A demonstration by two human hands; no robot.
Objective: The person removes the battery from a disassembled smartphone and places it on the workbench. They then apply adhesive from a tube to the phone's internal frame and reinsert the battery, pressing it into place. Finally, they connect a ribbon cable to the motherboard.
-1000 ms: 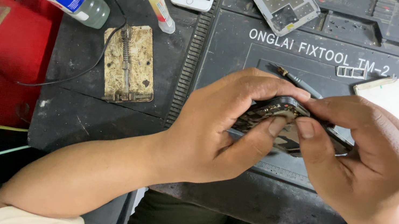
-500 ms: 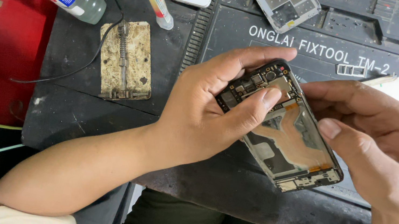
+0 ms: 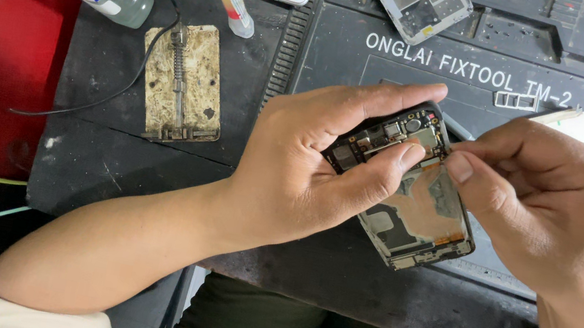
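My left hand (image 3: pixel 307 167) grips the opened phone (image 3: pixel 415 190) above the dark repair mat (image 3: pixel 342 61) on the desk, thumb across its circuit board so the bare innards face me. My right hand (image 3: pixel 541 204) pinches thumb and forefinger narrowly at the phone's upper edge, perhaps on some small part; I cannot see it. The worn holder plate (image 3: pixel 182 81) lies well apart, at left.

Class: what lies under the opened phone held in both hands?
Beneath the opened phone lies the dark work mat. The left hand and right hand cover the rest.
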